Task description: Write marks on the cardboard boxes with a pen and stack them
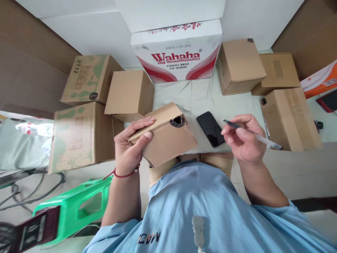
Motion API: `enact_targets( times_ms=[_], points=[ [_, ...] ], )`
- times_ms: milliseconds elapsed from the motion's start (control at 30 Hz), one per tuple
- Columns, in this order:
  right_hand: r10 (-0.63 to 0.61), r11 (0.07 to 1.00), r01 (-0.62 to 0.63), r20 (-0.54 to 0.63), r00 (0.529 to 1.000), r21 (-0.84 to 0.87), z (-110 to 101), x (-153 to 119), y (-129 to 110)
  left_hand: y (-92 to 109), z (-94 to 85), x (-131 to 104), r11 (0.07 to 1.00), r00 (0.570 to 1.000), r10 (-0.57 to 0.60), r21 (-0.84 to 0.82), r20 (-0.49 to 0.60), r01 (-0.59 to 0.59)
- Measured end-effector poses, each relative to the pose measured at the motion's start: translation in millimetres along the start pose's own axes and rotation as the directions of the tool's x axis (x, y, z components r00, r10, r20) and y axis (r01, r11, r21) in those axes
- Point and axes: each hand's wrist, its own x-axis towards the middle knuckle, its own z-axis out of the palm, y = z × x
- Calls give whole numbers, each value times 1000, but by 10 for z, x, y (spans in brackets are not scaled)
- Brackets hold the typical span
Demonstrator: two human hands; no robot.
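Note:
My left hand [133, 140] grips a small brown cardboard box [168, 140] by its left side, thumb on the near face and fingers over the top. The box is tilted, and a dark-edged hole shows at its upper right corner. In my right hand [246, 138] a pen [259, 137] is pinched between thumb and fingers, its tip pointing left toward the box but apart from it. A black smartphone [210, 129] lies on the pale cloth between the box and my right hand.
A white Wahaha water carton [181, 56] stands at the back. Printed cartons [76, 137] and a plain box [126, 91] are on the left, with more brown boxes [240, 65] on the right. A green plastic stool [71, 207] stands at lower left.

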Motion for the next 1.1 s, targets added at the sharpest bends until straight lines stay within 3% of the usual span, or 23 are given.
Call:
enact_targets(
  times_ms=[67,167,367,500,800,1100],
  points=[
    [-30,1000,31,139,990,0,231,-56,-25,-2,8,4,1000,1000,-4,0,-10,4],
    [-16,998,32,260,965,-56,494,-73,-33,0,29,-3,1000,999,-10,4,-32,10],
    [-46,968,117,301,953,-223,850,4,27,27,61,-45,999,999,-1,37,-41,3],
    [-101,936,181,261,960,-303,913,-3,95,31,58,-64,999,1000,12,43,-25,-11],
    [-248,816,371,310,918,-444,960,-5,78,18,44,-76,998,1000,23,65,-6,-22],
    [-213,826,312,253,944,-469,927,-41,56,38,46,-74,997,1000,10,75,-8,-10]
  ],
)
